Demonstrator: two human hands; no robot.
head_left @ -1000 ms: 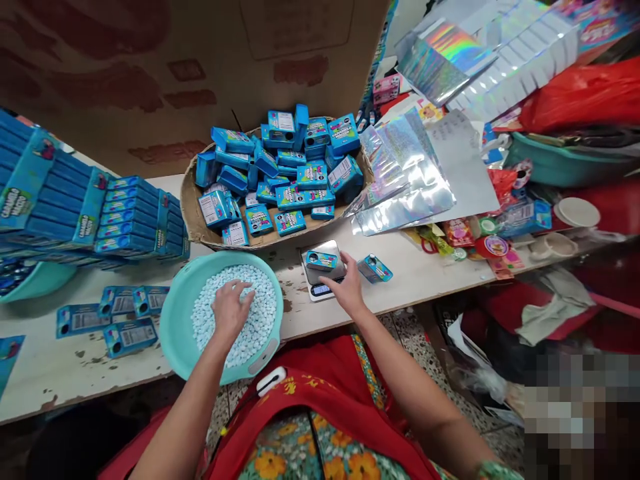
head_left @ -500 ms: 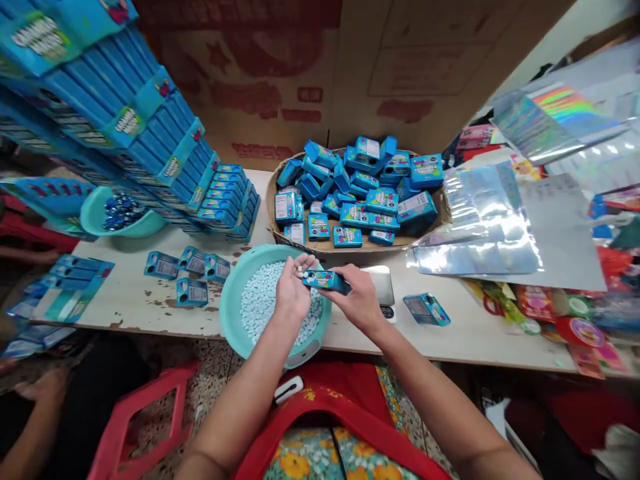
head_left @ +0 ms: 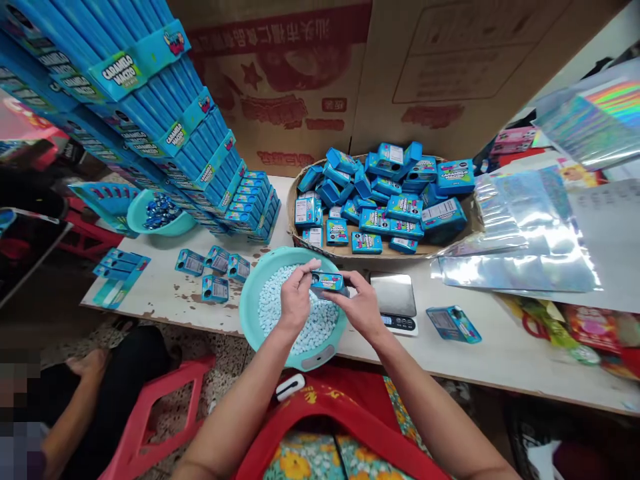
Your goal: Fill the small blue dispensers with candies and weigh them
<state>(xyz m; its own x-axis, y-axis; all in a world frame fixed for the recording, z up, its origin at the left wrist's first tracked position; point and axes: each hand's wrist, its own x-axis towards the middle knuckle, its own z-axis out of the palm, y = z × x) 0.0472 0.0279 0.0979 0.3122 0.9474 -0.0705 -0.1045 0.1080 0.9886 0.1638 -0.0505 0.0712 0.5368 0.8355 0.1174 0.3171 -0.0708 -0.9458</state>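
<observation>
My right hand [head_left: 361,308] holds a small blue candy box [head_left: 327,283] over a teal basin [head_left: 253,308] full of pale blue-white candies [head_left: 310,327]. My left hand [head_left: 296,297] is closed at the box's left end, fingers pinched against it; what they hold is hidden. A small digital scale [head_left: 395,301] with a bare steel platform sits just right of my hands. Another blue candy box [head_left: 453,324] lies flat on the table to the right of the scale.
A shallow basket [head_left: 300,233] piled with blue boxes stands behind the basin. Stacked blue cartons [head_left: 150,127] rise at the left, with loose boxes [head_left: 215,267] and a teal bowl [head_left: 135,220] nearby. Shiny foil bags [head_left: 515,233] lie right. Another person's arm [head_left: 75,407] and a red stool [head_left: 165,413] sit lower left.
My right hand lifted the blue box off the scale and brought it over the basin. My left hand rose from the candies to the box's end. The view shifted left.
</observation>
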